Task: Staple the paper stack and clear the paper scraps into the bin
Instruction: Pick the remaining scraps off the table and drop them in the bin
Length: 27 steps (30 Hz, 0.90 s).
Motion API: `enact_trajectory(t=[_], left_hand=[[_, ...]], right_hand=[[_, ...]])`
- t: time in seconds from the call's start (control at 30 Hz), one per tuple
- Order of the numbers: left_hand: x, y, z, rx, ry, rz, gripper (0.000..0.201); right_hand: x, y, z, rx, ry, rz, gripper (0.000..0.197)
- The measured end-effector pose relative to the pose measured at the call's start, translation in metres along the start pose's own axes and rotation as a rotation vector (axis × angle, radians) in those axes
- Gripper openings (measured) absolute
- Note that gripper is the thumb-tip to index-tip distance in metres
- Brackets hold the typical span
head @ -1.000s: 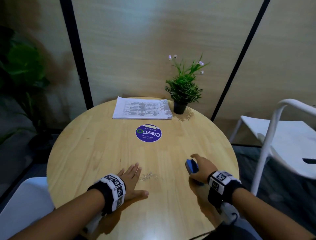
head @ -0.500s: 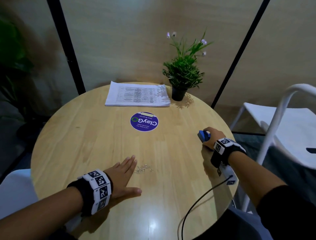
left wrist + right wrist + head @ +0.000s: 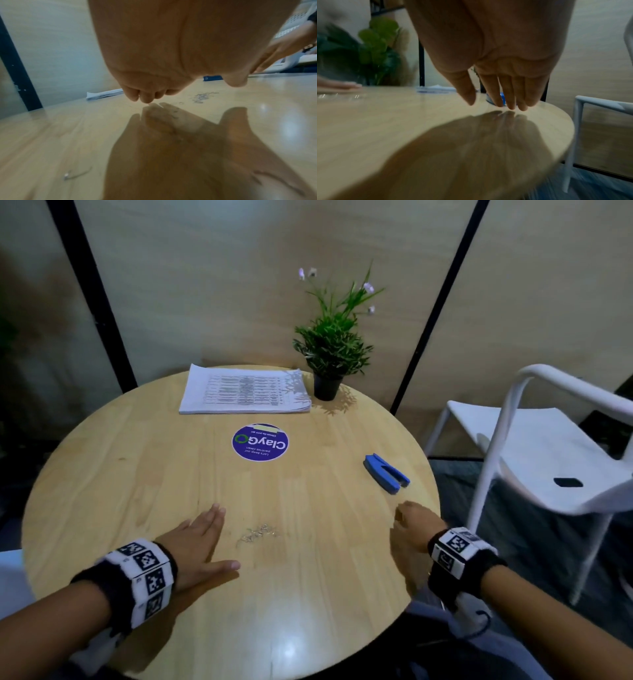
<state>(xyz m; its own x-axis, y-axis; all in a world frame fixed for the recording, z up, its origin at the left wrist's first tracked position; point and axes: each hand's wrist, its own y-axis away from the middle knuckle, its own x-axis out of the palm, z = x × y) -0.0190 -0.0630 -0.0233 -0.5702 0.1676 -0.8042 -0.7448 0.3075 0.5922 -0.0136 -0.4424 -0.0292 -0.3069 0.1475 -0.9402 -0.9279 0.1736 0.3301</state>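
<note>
A white printed paper stack [image 3: 245,390] lies at the far side of the round wooden table [image 3: 137,460], and shows as a thin edge [image 3: 104,94] in the left wrist view. A blue stapler [image 3: 386,473] lies on the table's right side, alone. My right hand [image 3: 412,520] hovers near the right rim, below the stapler, fingers straight [image 3: 511,100] and holding nothing. My left hand [image 3: 197,537] rests flat on the wood, thumb spread. Just right of its fingertips lies a small heap of loose metal staples [image 3: 257,535], seen again in the left wrist view [image 3: 201,96].
A small potted plant [image 3: 330,350] stands beside the stack at the back right. A round purple sticker [image 3: 260,442] marks the table's middle. A white chair [image 3: 534,446] with a dark object [image 3: 568,482] on its seat stands to the right. No bin is in view.
My right hand carried the stapler out to the table's right side, set it down, let go and drew back toward me. The left hand stayed by the staples.
</note>
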Motion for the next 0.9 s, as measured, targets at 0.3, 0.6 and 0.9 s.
enact_trajectory(t=[0.3,0.6,0.9], left_hand=[[0.016,-0.010,-0.014,-0.119,0.038,-0.053,0.113],[0.021,-0.010,-0.044,0.025,0.114,-0.041,0.102],[0.020,0.038,0.055,-0.115,0.225,-0.152,0.096]], right_hand=[[0.036,0.004,0.076,-0.186,0.138,0.073,0.091],[0.045,0.034,0.173,-0.547,0.267,0.241,0.073],[0.026,0.019,0.189,-0.436,0.171,0.200,0.077]])
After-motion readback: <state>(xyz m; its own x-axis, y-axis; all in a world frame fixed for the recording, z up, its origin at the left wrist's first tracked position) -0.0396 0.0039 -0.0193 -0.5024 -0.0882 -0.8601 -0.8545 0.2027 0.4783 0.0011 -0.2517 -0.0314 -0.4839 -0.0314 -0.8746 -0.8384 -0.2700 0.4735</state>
